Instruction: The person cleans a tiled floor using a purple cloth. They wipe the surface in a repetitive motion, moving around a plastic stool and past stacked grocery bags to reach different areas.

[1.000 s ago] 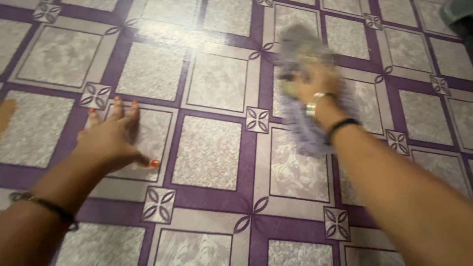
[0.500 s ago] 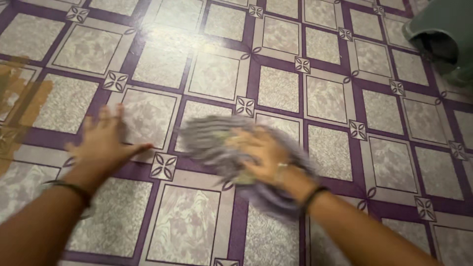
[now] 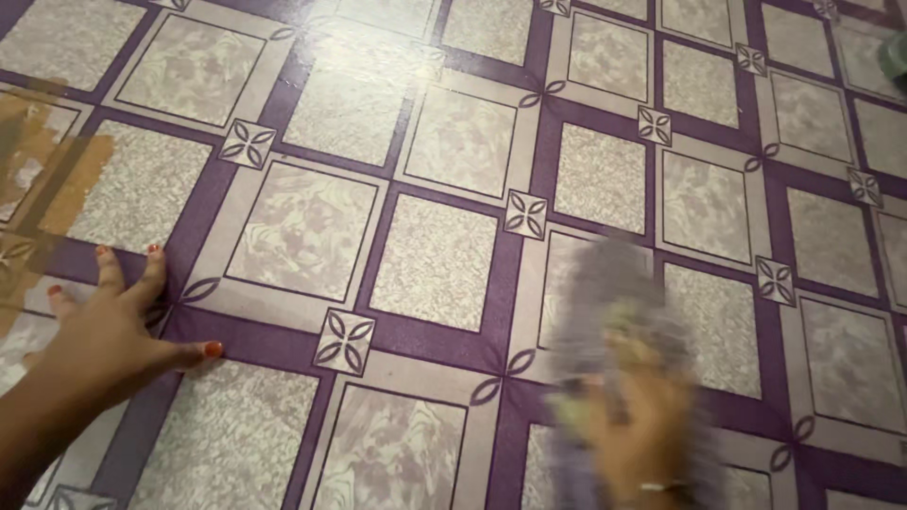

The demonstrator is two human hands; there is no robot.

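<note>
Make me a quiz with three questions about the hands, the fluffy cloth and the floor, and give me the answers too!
1. Where is the left hand?
A. Flat on the floor
B. Up in the air
C. On the cloth

2. What colour are the lines between the floor squares?
A. Green
B. Purple
C. Black

3. How does the right hand look?
A. Sharp and clear
B. Blurred, pressed on the cloth
C. Holding a cup

Answers:
1. A, its fingers are spread on the tiles at the left.
2. B, purple bands run between the pale grey squares.
3. B, hand and lilac fluffy cloth are both smeared with blur at the bottom right.
</note>
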